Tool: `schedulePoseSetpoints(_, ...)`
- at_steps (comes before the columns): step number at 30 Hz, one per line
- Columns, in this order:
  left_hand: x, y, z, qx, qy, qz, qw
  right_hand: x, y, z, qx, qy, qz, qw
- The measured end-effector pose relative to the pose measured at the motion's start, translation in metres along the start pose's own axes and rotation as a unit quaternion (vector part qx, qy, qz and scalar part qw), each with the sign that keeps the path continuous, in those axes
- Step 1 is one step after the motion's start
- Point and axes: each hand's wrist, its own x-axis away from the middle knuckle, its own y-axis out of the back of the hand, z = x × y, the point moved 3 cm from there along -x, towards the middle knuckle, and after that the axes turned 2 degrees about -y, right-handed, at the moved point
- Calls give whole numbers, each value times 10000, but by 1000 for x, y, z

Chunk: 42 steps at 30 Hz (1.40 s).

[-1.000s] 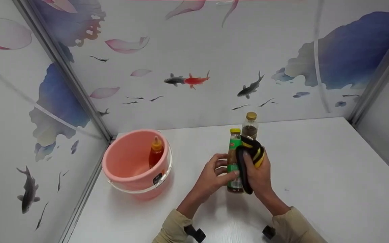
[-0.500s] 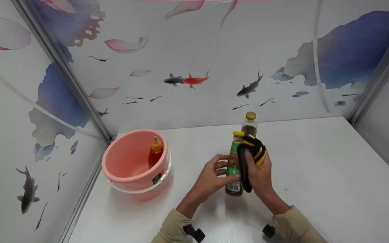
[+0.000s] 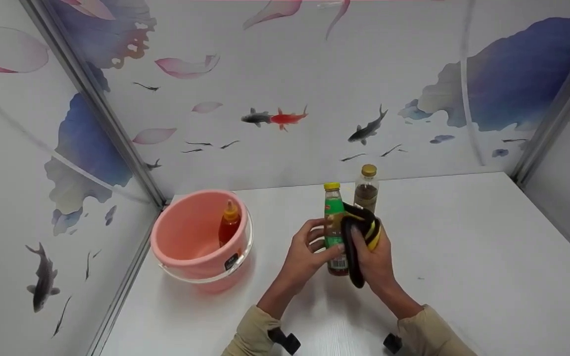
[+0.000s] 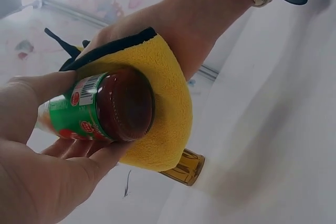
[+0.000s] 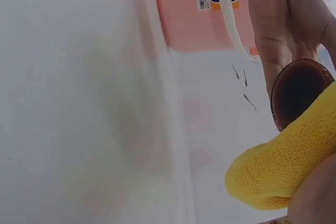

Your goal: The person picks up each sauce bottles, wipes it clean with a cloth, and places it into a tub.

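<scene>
My left hand [image 3: 301,252] grips a glass sauce bottle [image 3: 333,205] with a yellow cap, green label and brown contents. In the left wrist view the base of the sauce bottle [image 4: 126,103] shows, raised off the table, with thumb and fingers on either side of it. My right hand [image 3: 376,252] holds a folded yellow cloth with black edging [image 3: 356,232] against the bottle's right side. The right wrist view shows the yellow side of the cloth [image 5: 283,156] touching the bottle near its base. The right fingertips are hidden behind the cloth.
A pink bucket [image 3: 181,262] with a white handle stands at the left, with a red squeeze bottle [image 3: 229,225] inside. Behind my hands stands a gold-capped glass bottle [image 3: 367,193] on the white table [image 3: 478,247]. Printed walls [image 3: 285,158] enclose the back and sides.
The sauce bottle tipped slightly rightward at first, and is now more upright, farther left and higher. Both hands have shifted a little to the left with the bottle and cloth.
</scene>
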Motion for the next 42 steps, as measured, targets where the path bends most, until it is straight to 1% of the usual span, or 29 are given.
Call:
schedulePoseSetpoints(4,0,1,-1,-96,-97,-71,9999,1,-1,0,-48,36,31,10000)
schedulePoseSetpoints(7,0,0,-1,-178,-129,-48,9997,1,-1,0,-37,145,22,9999)
schedulePoseSetpoints(10,1,0,-1,-265,-110,-1,9996,0,0,0,-12,248,-18,9997)
schedulePoseSetpoints(13,1,-2,1,-260,-63,47,9996,-1,1,1,20,270,-77,9996)
schedulePoseSetpoints(18,2,-4,2,-186,52,82,9998,-2,3,1,98,227,-154,9996)
schedulePoseSetpoints(21,3,-6,3,-289,57,86,9995,-2,4,1,150,150,-215,9995)
schedulePoseSetpoints(24,3,-8,3,-457,-4,147,9988,-3,5,1,161,119,-237,9995)
schedulePoseSetpoints(29,5,-12,6,-693,-126,267,9972,-4,7,1,103,253,-251,9993)
schedulePoseSetpoints(35,6,-14,8,-778,-149,356,9962,-4,8,2,33,226,-262,9994)
schedulePoseSetpoints(40,7,-13,7,-846,-249,577,9944,-6,10,4,-73,218,-349,9991)
schedulePoseSetpoints(42,7,-13,6,-898,-242,631,9937,-7,11,5,-97,207,-384,9990)
